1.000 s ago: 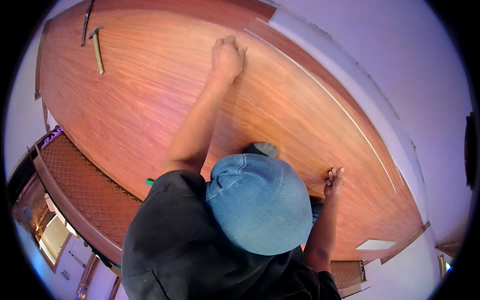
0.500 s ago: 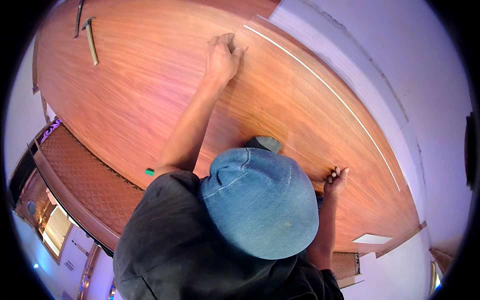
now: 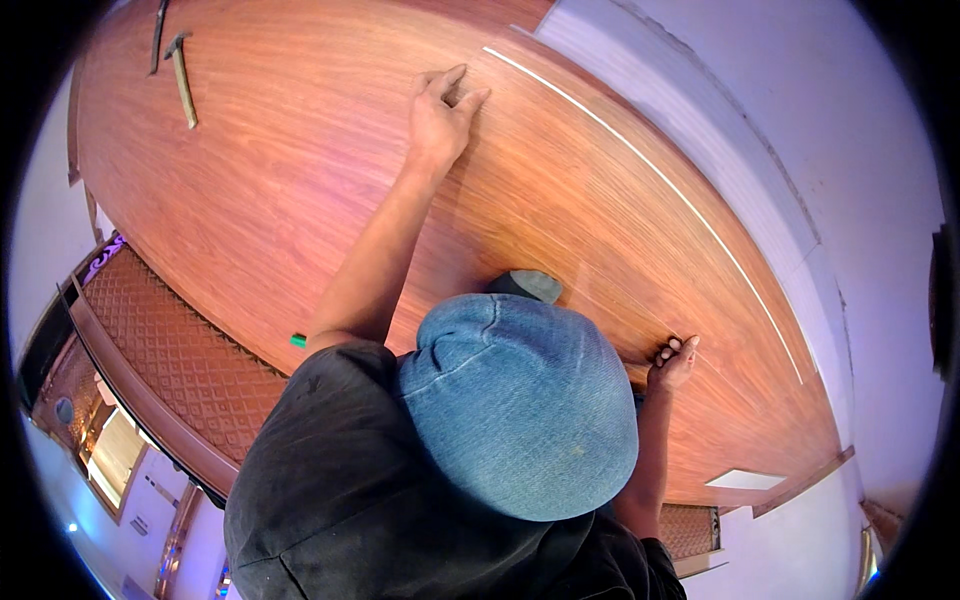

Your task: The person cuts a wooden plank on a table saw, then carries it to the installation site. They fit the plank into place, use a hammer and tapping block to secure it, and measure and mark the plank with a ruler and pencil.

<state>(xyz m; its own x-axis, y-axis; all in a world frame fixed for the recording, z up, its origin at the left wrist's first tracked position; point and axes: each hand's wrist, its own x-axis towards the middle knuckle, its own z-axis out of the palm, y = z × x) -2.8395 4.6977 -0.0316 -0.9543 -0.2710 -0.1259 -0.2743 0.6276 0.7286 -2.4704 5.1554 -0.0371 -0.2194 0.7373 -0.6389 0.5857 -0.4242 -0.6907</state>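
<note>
My left hand [image 3: 440,118] rests on the reddish-brown wood-grain plank floor [image 3: 300,170], its thumb and forefinger stretched apart toward the upper end of a long white strip or gap [image 3: 645,160]. Near the lower part of that line, my right hand [image 3: 673,362] lies low on the planks. Its fingers are curled in with the thumb against them, and what they hold, if anything, is too small to make out. Rounded blue denim [image 3: 520,410] fills the middle between my arms. Just beyond it shows a dark shoe tip [image 3: 530,286].
A hammer [image 3: 182,82] with a wooden handle lies at the far left, beside a dark metal bar [image 3: 157,38]. A small green piece [image 3: 298,341] is by my left elbow. Pale flooring [image 3: 690,90] borders the planks at right. A white rectangular piece [image 3: 745,480] lies at lower right.
The fingers of my left hand have straightened a little, and the hand has shifted slightly left. My right hand stays almost in place.
</note>
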